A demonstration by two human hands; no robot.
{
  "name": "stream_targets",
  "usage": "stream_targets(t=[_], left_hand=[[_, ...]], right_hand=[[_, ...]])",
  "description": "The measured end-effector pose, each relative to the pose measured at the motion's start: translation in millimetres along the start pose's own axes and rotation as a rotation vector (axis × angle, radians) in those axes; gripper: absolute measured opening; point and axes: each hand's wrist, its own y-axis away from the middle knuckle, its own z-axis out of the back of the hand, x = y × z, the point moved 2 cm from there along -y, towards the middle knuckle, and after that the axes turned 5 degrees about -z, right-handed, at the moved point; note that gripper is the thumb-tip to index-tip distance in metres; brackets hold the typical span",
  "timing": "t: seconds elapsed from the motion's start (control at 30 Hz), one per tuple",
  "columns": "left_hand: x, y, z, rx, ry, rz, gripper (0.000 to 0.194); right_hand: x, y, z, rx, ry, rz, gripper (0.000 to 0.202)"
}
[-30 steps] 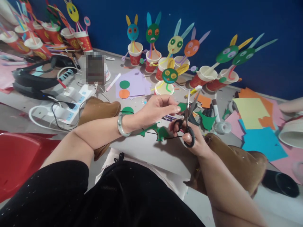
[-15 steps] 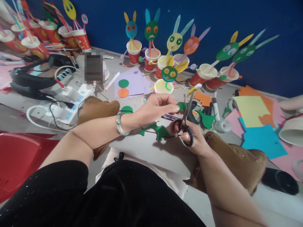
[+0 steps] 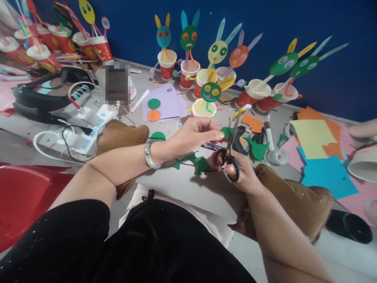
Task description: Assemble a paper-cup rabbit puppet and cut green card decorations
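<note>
My left hand pinches a small piece of green paper between thumb and fingertips. In my right hand are black-handled scissors, their blades pointing up and parted a little, right at the edge of that paper. Green paper scraps lie on the table below my hands. A green paper circle shows behind my left wrist. Farther back, another green circle and an orange circle rest on purple paper.
Paper cups with rabbit-like paper figures line the blue wall. A power strip with cables sits at left. Brown cushions flank my arms. Coloured sheets and a small glass jar are at right, near another person's arm.
The scissor blades look slightly more parted than before. Both hands stay almost in the same place, with the green paper still in the left.
</note>
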Motion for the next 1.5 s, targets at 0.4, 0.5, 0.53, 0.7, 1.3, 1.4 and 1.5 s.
stream_targets(t=[0.4, 0.5, 0.53, 0.7, 1.3, 1.4, 1.5], left_hand=[[0.4, -0.9, -0.3, -0.019, 0.043, 0.037, 0.041], [0.2, -0.9, 0.3, -0.012, 0.029, 0.024, 0.042], [0.0, -1.0, 0.4, -0.006, 0.025, 0.015, 0.043], [-2.6, -1.7, 0.3, -0.007, -0.001, 0.002, 0.045], [-10.1, -0.6, 0.3, 0.009, -0.025, -0.037, 0.045], [-8.6, -1.3, 1.7, 0.014, -0.037, -0.043, 0.046], [-5.7, -3.0, 3.5, 0.023, -0.048, -0.072, 0.049]], right_hand=[[2.9, 1.1, -0.2, 0.004, -0.002, -0.004, 0.074], [2.8, 1.0, -0.3, -0.001, -0.009, -0.010, 0.074], [2.8, 1.0, -0.3, -0.002, -0.008, -0.012, 0.074], [3.0, 0.9, 0.1, 0.004, -0.001, -0.015, 0.074], [1.5, 2.2, 2.6, 0.018, -0.004, 0.001, 0.073], [1.5, 2.7, 2.9, 0.021, -0.012, -0.001, 0.072], [1.7, 3.5, 3.8, 0.027, -0.013, -0.002, 0.072]])
